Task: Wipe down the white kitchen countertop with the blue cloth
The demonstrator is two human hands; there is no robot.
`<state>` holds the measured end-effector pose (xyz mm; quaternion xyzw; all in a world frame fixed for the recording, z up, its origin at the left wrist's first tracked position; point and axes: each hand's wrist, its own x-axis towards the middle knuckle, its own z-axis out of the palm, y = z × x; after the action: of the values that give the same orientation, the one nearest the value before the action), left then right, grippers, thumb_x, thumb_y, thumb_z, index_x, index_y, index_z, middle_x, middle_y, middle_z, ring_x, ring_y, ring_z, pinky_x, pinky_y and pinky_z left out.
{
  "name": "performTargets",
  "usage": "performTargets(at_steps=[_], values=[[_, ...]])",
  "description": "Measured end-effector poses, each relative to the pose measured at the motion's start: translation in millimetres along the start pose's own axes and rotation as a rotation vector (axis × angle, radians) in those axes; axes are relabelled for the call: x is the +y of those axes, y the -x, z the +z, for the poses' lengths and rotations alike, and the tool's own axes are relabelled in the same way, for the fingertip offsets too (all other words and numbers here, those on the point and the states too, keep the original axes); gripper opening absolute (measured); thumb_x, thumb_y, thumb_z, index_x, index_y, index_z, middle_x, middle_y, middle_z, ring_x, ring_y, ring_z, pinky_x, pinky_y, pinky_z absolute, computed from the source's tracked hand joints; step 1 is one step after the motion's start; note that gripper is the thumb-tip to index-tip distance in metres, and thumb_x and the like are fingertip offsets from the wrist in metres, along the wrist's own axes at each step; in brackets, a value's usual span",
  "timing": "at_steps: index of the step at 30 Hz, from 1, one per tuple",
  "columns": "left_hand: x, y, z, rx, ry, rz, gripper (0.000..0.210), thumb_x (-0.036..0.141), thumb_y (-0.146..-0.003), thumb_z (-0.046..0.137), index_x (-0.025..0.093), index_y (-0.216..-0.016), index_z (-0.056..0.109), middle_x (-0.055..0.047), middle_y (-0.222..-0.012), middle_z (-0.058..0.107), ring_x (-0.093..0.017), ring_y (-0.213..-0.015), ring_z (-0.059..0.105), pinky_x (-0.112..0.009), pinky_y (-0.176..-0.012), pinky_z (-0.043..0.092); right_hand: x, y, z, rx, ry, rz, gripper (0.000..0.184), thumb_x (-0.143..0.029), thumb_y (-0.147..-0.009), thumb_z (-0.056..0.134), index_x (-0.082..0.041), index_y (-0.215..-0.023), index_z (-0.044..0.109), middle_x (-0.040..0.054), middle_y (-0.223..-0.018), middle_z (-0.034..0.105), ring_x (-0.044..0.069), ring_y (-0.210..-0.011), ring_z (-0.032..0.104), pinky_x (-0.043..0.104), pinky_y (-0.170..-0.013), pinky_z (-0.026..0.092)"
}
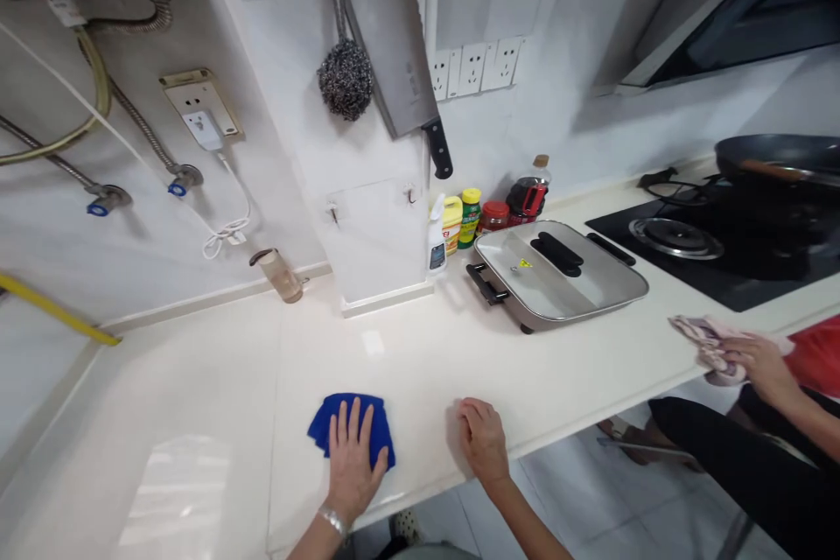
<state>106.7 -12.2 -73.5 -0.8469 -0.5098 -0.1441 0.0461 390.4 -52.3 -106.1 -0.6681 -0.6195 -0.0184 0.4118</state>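
A folded blue cloth [381,433] lies on the white countertop [433,367] near its front edge. Pressed flat on top of it is my left hand [353,464], fingers stretched and slightly apart, with a bracelet at the wrist. To the right of the cloth, my right hand [484,442] rests on the counter with its fingers curled in; nothing shows in it. Beyond my right hand sits a square electric pan [564,276] with a glass lid and black handles.
At right, another person's hand [761,367] holds a patterned cloth [712,346] at the counter's edge. Behind the pan stand several bottles and jars, including a spray bottle [437,236]. A cleaver [400,52] and steel scrubber [346,79] hang above. A cooktop [689,271] and clear jug [279,276] flank them.
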Motion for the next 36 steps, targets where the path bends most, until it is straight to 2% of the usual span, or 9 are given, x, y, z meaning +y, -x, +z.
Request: performTargets(at_steps=[6, 12, 15, 18, 22, 26, 31, 36], values=[[33, -54, 23.3, -0.047, 0.118, 0.114, 0.075, 0.038, -0.089, 0.052, 0.026, -0.156, 0.021, -0.011, -0.166, 0.024, -0.039, -0.153, 0.015, -0.065, -0.119, 0.025, -1, 0, 3, 0.013, 0.024, -0.008, 0.02, -0.008, -0.09, 0.044, -0.023, -0.09, 0.056, 0.006, -0.1, 0.062, 0.022, -0.095, 0.056, 0.04, -0.083, 0.046], [41, -108, 40.7, -0.105, 0.265, 0.301, 0.08, 0.048, -0.088, 0.054, 0.027, -0.156, 0.02, -0.01, -0.166, 0.022, -0.038, -0.152, 0.017, -0.063, -0.121, 0.022, 3, 0, 8, 0.056, -0.018, 0.006, 0.022, -0.007, -0.091, 0.042, -0.023, -0.088, 0.057, 0.0042, -0.095, 0.062, 0.02, -0.091, 0.058, 0.039, -0.083, 0.048], [45, -127, 46.3, -0.118, 0.309, 0.323, 0.08, 0.055, -0.088, 0.053, 0.027, -0.156, 0.021, -0.01, -0.166, 0.022, -0.037, -0.152, 0.016, -0.063, -0.122, 0.02, 4, 0, 10, 0.06, -0.006, 0.004, 0.024, -0.005, -0.089, 0.041, -0.023, -0.087, 0.057, 0.003, -0.093, 0.063, 0.019, -0.091, 0.059, 0.037, -0.083, 0.048], [47, -135, 50.6, -0.122, 0.344, 0.31, 0.078, 0.055, -0.089, 0.052, 0.027, -0.155, 0.024, -0.009, -0.166, 0.024, -0.037, -0.153, 0.016, -0.063, -0.123, 0.02, 4, -1, 11, 0.066, 0.013, 0.001, 0.025, -0.004, -0.088, 0.04, -0.023, -0.086, 0.056, 0.0025, -0.093, 0.063, 0.018, -0.09, 0.059, 0.036, -0.082, 0.048], [41, -131, 51.9, -0.11, 0.395, 0.317, 0.073, 0.051, -0.089, 0.053, 0.028, -0.154, 0.028, -0.008, -0.165, 0.026, -0.036, -0.153, 0.017, -0.063, -0.122, 0.022, 2, -1, 13, 0.081, 0.037, -0.01, 0.023, -0.005, -0.089, 0.04, -0.023, -0.087, 0.055, 0.0028, -0.093, 0.062, 0.019, -0.09, 0.059, 0.036, -0.082, 0.048], [22, -115, 43.2, -0.104, 0.38, 0.352, 0.07, 0.044, -0.089, 0.055, 0.029, -0.153, 0.029, -0.007, -0.164, 0.029, -0.035, -0.153, 0.018, -0.064, -0.121, 0.025, 0, 0, 13, 0.083, 0.052, -0.019, 0.023, -0.006, -0.088, 0.04, -0.023, -0.087, 0.055, 0.0034, -0.092, 0.062, 0.019, -0.089, 0.058, 0.037, -0.081, 0.047], [-20, -82, 20.2, -0.112, 0.312, 0.371, 0.071, 0.04, -0.088, 0.057, 0.031, -0.153, 0.03, -0.006, -0.163, 0.031, -0.034, -0.151, 0.024, -0.064, -0.119, 0.031, 0, -2, 13, 0.071, 0.053, -0.028, 0.022, -0.005, -0.086, 0.04, -0.023, -0.085, 0.052, 0.0026, -0.088, 0.06, 0.019, -0.084, 0.057, 0.036, -0.079, 0.047], [-75, -42, -5.1, -0.063, 0.202, 0.337, 0.068, 0.036, -0.092, 0.051, 0.033, -0.154, 0.024, -0.004, -0.162, 0.033, -0.031, -0.151, 0.026, -0.059, -0.118, 0.036, 1, -2, 13, 0.047, 0.06, -0.043, 0.021, -0.005, -0.085, 0.04, -0.023, -0.085, 0.051, 0.0028, -0.088, 0.059, 0.02, -0.084, 0.056, 0.037, -0.079, 0.047]])
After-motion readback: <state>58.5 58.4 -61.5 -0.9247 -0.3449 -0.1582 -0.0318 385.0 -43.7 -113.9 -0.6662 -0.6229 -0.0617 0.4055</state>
